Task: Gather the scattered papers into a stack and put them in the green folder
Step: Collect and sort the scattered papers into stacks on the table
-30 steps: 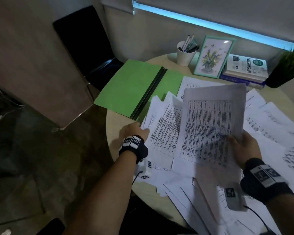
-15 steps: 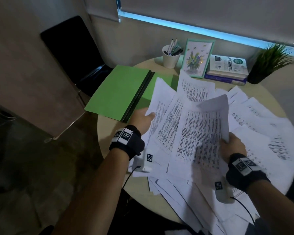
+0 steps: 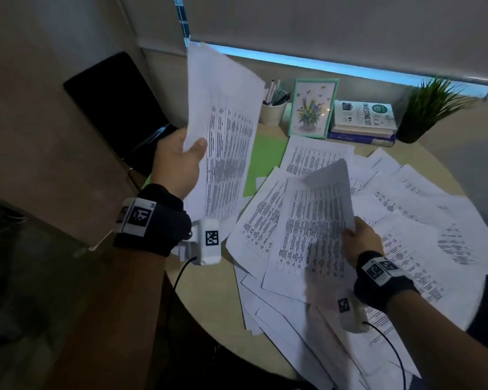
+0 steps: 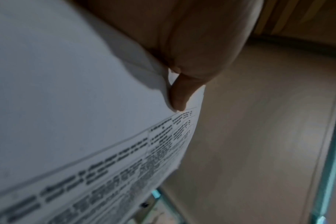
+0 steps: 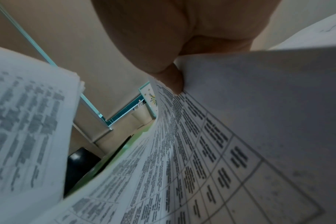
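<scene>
So the left hand [image 3: 178, 161] has a bundle of sheets [image 3: 223, 142] pinched at its long edge, held upright off the desk's left edge. The right hand [image 3: 361, 243] pinches one lifted sheet [image 3: 316, 220] by its right edge, long axis pointing to the far side. The bundle sits up and left of that sheet, so I'd guess it goes there. The green folder [image 3: 262, 161] peeks out between them, and loose papers [image 3: 423, 215] blanket the round desk [image 3: 209, 294].
</scene>
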Action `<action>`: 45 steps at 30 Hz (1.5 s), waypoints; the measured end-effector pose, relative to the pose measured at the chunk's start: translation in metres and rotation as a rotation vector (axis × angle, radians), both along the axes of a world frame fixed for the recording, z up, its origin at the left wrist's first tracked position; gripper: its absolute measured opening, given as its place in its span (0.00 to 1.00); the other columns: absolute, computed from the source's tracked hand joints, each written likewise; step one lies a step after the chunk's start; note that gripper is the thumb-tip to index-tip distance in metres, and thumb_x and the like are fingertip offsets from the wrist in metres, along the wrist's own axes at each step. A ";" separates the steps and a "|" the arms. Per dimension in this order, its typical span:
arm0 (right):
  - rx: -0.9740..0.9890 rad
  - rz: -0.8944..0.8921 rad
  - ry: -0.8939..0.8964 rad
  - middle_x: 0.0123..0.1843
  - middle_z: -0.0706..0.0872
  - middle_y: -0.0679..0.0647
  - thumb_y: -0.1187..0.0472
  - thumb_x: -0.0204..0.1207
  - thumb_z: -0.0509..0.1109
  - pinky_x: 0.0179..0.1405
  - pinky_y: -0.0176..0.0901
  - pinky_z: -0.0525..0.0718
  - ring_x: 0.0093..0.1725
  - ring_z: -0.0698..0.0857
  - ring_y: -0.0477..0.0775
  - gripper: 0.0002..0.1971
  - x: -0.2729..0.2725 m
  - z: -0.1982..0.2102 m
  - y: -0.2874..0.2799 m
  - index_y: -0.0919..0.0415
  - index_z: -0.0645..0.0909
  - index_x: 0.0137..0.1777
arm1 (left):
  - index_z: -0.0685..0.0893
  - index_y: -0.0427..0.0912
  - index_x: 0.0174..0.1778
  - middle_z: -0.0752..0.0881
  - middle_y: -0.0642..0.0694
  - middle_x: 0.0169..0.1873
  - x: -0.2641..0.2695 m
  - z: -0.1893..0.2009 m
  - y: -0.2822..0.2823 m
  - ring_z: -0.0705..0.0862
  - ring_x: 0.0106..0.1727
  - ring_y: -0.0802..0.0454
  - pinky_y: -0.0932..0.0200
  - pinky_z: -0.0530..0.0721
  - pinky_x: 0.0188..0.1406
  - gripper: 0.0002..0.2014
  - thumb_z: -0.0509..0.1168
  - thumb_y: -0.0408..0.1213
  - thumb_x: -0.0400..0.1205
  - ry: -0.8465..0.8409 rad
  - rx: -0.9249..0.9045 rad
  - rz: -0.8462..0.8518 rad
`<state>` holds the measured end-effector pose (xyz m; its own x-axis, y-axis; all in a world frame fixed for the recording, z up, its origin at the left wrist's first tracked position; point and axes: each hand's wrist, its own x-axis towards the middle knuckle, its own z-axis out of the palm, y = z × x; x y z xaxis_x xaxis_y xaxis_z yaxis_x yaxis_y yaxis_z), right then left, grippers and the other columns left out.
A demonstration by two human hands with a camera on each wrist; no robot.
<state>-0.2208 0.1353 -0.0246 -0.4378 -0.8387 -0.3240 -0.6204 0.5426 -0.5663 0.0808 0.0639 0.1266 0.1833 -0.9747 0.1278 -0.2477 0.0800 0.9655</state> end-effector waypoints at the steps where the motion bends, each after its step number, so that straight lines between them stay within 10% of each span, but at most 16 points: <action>1: -0.012 0.006 -0.010 0.49 0.83 0.60 0.63 0.84 0.56 0.39 0.43 0.75 0.42 0.80 0.61 0.13 0.001 0.002 -0.001 0.61 0.76 0.65 | 0.84 0.42 0.64 0.88 0.51 0.55 -0.002 0.007 0.000 0.87 0.58 0.55 0.51 0.82 0.66 0.13 0.63 0.29 0.85 0.021 -0.020 -0.010; 7: -0.101 0.017 -0.136 0.46 0.82 0.60 0.66 0.84 0.57 0.27 0.35 0.67 0.36 0.78 0.55 0.10 -0.001 0.012 -0.003 0.59 0.77 0.61 | 0.82 0.39 0.63 0.86 0.40 0.59 -0.023 0.031 0.006 0.85 0.62 0.44 0.43 0.80 0.68 0.12 0.60 0.28 0.86 0.205 -0.005 -0.209; 13: -0.284 -0.051 -0.514 0.43 0.87 0.51 0.68 0.82 0.62 0.41 0.42 0.78 0.41 0.83 0.56 0.07 -0.004 0.033 -0.001 0.57 0.80 0.52 | 0.83 0.42 0.64 0.87 0.41 0.61 -0.033 -0.009 0.006 0.84 0.64 0.42 0.40 0.76 0.71 0.12 0.63 0.31 0.85 0.183 0.201 -0.254; 19: -0.351 -0.041 -0.715 0.43 0.91 0.54 0.65 0.80 0.68 0.36 0.45 0.86 0.38 0.90 0.54 0.06 -0.012 0.072 0.013 0.56 0.83 0.53 | 0.75 0.40 0.75 0.81 0.50 0.69 -0.039 -0.051 0.018 0.78 0.70 0.51 0.54 0.72 0.72 0.20 0.63 0.38 0.86 0.024 0.358 -0.252; 27: -0.345 0.090 -0.799 0.43 0.92 0.57 0.74 0.80 0.63 0.40 0.50 0.89 0.41 0.91 0.58 0.13 -0.005 0.087 0.018 0.62 0.86 0.54 | 0.71 0.46 0.75 0.80 0.55 0.66 -0.046 -0.073 0.034 0.79 0.64 0.58 0.61 0.74 0.62 0.23 0.66 0.43 0.84 0.233 0.473 -0.257; 33: -0.268 0.050 -1.151 0.60 0.89 0.59 0.36 0.78 0.58 0.59 0.57 0.85 0.59 0.88 0.61 0.30 0.021 0.081 0.014 0.58 0.80 0.68 | 0.81 0.43 0.67 0.87 0.55 0.53 -0.037 -0.076 0.044 0.83 0.53 0.65 0.63 0.80 0.59 0.16 0.68 0.39 0.83 0.133 0.381 -0.221; 37: -0.375 0.138 -0.759 0.52 0.91 0.53 0.54 0.70 0.79 0.51 0.52 0.88 0.51 0.90 0.55 0.21 0.033 0.076 0.005 0.59 0.81 0.61 | 0.79 0.44 0.70 0.84 0.55 0.56 -0.035 -0.070 0.048 0.82 0.55 0.61 0.69 0.76 0.51 0.17 0.65 0.38 0.85 0.027 0.264 -0.124; 41: -0.471 0.223 -0.619 0.51 0.90 0.45 0.63 0.69 0.80 0.46 0.38 0.89 0.48 0.90 0.43 0.21 0.039 0.082 0.000 0.59 0.81 0.62 | 0.82 0.44 0.65 0.86 0.54 0.56 -0.030 -0.058 0.050 0.84 0.58 0.57 0.57 0.80 0.61 0.15 0.68 0.40 0.83 -0.022 0.099 0.023; 45: -0.596 0.232 -0.547 0.49 0.89 0.41 0.64 0.72 0.78 0.45 0.35 0.88 0.46 0.89 0.36 0.16 0.043 0.090 -0.005 0.61 0.84 0.60 | 0.87 0.44 0.50 0.91 0.51 0.42 -0.017 -0.049 0.053 0.90 0.48 0.48 0.48 0.89 0.49 0.14 0.72 0.51 0.77 -0.194 -0.007 0.052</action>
